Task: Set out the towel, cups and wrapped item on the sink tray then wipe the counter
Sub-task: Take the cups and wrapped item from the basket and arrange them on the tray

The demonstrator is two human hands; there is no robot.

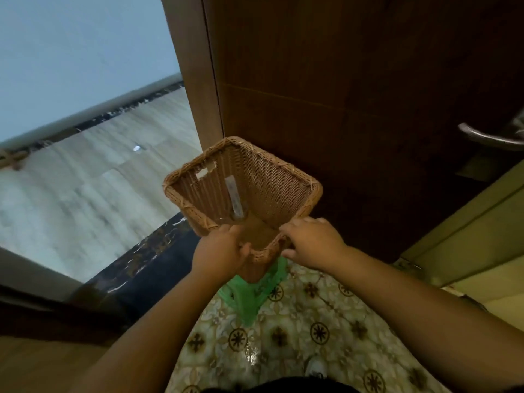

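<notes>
both hands hold a square wicker basket (pixel 243 191) by its near corner above a patterned floor (pixel 312 330), left hand (pixel 219 252) and right hand (pixel 310 242) fingers curled over the rim, a pale wrapped item (pixel 234 198) lying inside the basket, green bag (pixel 249 296) beneath it.

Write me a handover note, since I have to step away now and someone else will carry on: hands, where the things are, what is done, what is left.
Left hand and right hand: each has a grip on the near rim of the wicker basket, held tilted above the patterned floor by the wooden door.
In the basket: one long clear wrapper; nothing else I can make out.
Green bag lies beneath the basket.
Towel, cups, sink tray and counter: not in view.
Done: nothing I can confirm.
Left: set out the items, wipe the counter.
</notes>
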